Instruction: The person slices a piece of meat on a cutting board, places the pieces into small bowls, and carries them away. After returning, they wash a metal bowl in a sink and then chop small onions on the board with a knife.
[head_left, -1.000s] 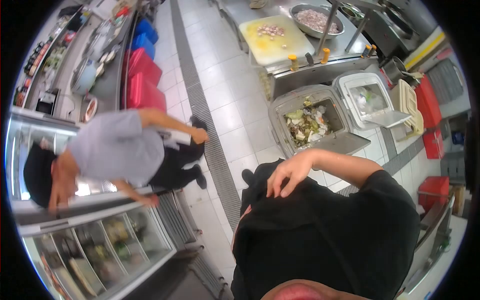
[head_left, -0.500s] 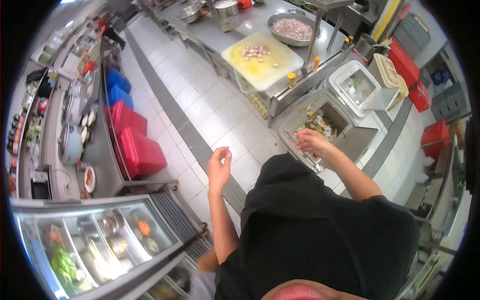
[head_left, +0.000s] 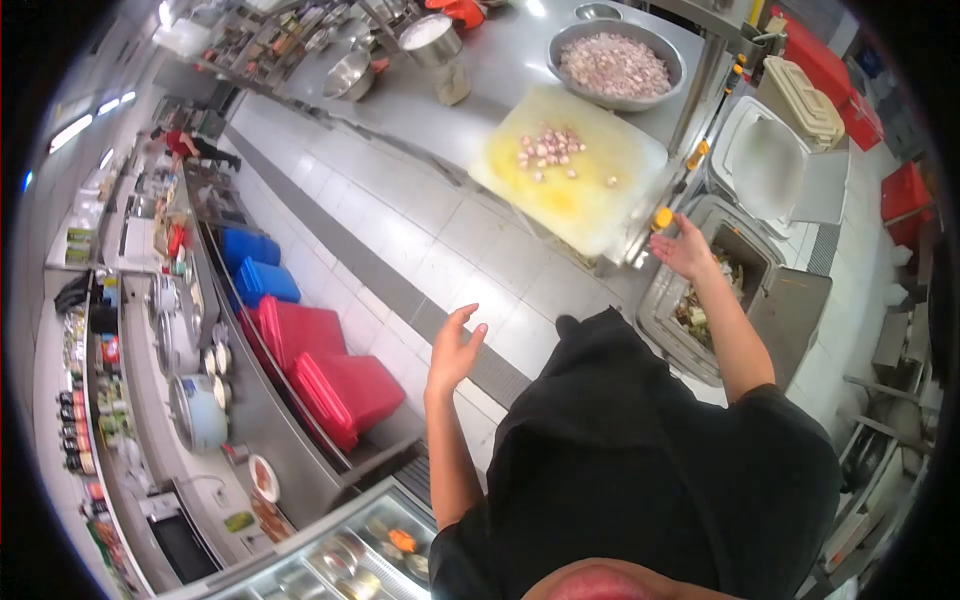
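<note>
My right hand [head_left: 683, 247] is raised with the fingers spread wide and the palm showing, holding nothing; it hangs just above the near edge of the open waste bin [head_left: 790, 300] and close to the near right corner of the cutting board [head_left: 570, 170]. My left hand [head_left: 452, 350] is also up and loosely open, fingers slightly curled, empty, over bare floor tiles and touching nothing.

The cutting board lies ahead and between the two hands, a little to the right of centre, so I judge the right hand to be clearly the nearer one. The board's long axis runs from far left to near right, tilted across my view, with its near right corner overhanging the steel counter [head_left: 500, 70]. A small heap of chopped pieces [head_left: 548, 148] sits toward the far side of the board, well apart from either hand.

Beyond the board, farther along the counter, stands a wide metal bowl [head_left: 617, 62] full of the same chopped stuff. To the right of it is a white lidded bin [head_left: 770, 160]. Off to my left, against the other counter, red crates [head_left: 330, 375] and blue crates [head_left: 255, 265] rest on the floor.
</note>
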